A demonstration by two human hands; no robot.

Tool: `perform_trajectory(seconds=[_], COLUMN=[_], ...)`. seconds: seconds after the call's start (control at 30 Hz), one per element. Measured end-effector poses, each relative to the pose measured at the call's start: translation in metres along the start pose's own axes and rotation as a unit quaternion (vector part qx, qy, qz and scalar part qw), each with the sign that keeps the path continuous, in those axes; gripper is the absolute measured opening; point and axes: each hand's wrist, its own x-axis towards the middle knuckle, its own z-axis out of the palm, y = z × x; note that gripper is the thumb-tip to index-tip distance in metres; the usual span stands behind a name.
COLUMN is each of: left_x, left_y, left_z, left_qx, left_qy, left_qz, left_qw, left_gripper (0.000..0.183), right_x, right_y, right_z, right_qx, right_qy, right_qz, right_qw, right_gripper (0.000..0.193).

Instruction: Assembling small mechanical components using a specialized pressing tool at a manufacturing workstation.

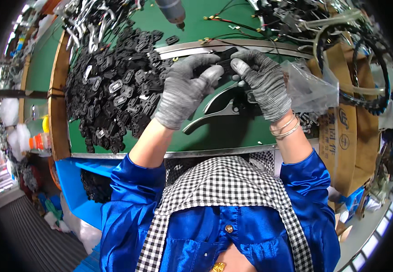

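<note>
Both hands wear grey knit gloves and meet over the green worktop [237, 140]. My left hand [188, 88] is closed on one side of a small black part [227, 59], with the thumb bent inward. From the other side my right hand [263, 81] pinches the same part between thumb and fingers. Much of the part is hidden by the gloves, so its exact kind is unclear. Just below the hands lie a silver lever [212, 118] and a black lever [219, 100], which look like brake levers. Their inner ends are partly under my right hand.
A heap of small black oval parts [115, 86] covers the left side. Silver levers [92, 20] pile up behind it. A power screwdriver [174, 12] hangs above a metal rail [183, 49]. Cables [237, 34] lie beyond. A clear plastic bag [312, 86] and cardboard box [348, 149] stand right.
</note>
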Motion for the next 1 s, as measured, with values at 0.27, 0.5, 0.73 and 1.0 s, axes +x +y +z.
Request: perform_trajectory(seconds=[0.27,0.5,0.73,1.0], left_x=[0.006,0.005,0.009,0.005], left_y=[-0.027,-0.027,-0.035,-0.044], left_z=[0.040,0.054,0.054,0.062], left_qx=[-0.417,-0.357,-0.383,0.012], left_qy=[-0.030,0.000,-0.034,0.103], left_qz=[-0.111,-0.077,-0.081,0.107], left_qw=[0.902,0.931,0.920,0.989], left_gripper=[0.029,0.029,0.030,0.026], right_x=[-0.014,-0.015,-0.019,0.018], right_y=[0.007,0.014,0.010,0.027], right_z=[-0.016,-0.024,-0.024,-0.070], right_qx=[-0.008,-0.065,0.007,-0.115], right_qy=[0.057,0.047,0.070,0.098], right_qz=[0.000,-0.006,0.012,-0.042], right_qw=[0.998,0.997,0.997,0.988], right_gripper=[0.017,0.018,0.017,0.017])
